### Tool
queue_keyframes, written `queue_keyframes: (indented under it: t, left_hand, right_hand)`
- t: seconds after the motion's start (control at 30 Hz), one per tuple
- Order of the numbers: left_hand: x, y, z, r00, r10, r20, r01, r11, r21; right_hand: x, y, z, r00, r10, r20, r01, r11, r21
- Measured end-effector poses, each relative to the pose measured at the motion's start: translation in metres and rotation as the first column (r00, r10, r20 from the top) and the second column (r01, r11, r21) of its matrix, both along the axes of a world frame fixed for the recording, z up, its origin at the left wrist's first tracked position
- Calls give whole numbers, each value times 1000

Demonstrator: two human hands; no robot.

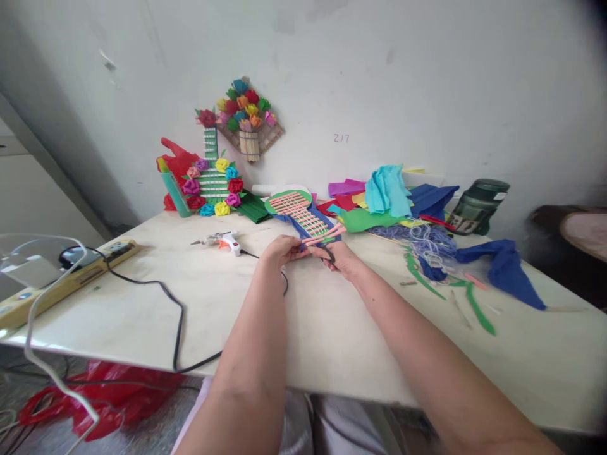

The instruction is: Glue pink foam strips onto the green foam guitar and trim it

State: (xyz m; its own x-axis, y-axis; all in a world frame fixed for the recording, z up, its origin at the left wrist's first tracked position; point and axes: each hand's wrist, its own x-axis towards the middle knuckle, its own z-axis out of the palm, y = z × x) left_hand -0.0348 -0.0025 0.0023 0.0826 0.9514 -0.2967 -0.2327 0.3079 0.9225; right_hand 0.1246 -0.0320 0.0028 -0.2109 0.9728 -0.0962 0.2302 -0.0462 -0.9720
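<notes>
My left hand (284, 249) pinches the near end of some thin pink strips (324, 236) above the table. Dark-handled scissors (327, 254) are in my right hand (342, 259), close to those strips; the blades are too small to make out. Just behind both hands lies a green craft panel (287, 203) with pink strips laid across it in a lattice. Blue crepe paper (296, 229) shows around its lower part. A white glue gun (229, 242) rests on the table to the left of my left hand.
Coloured crepe paper (374, 218) and tangled yarn (429, 243) lie at the back right, beside a dark green bottle (478, 205). Green scraps (480, 309) lie nearer. A flower-trimmed guitar craft (213, 183) leans at the wall. At left, a power strip (118, 249) trails a black cable (177, 322).
</notes>
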Motion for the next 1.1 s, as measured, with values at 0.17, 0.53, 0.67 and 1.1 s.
queue_keyframes:
  t: [0.17, 0.53, 0.67, 1.1]
  left_hand:
    - [1, -1, 2, 1000, -13, 14, 13, 1000, -27]
    - [1, -2, 5, 998, -52, -32, 51, 998, -39]
    - [1, -2, 6, 998, -45, -34, 43, 998, -48]
    - [9, 5, -2, 993, 110, 49, -112, 993, 29]
  right_hand:
    - [1, -1, 1, 999, 16, -49, -18, 999, -41]
    - [0, 4, -3, 1000, 4, 16, -5, 1000, 19]
    - [0, 1, 1, 999, -9, 42, 7, 999, 49]
    - [6, 1, -2, 991, 18, 129, -22, 999, 31]
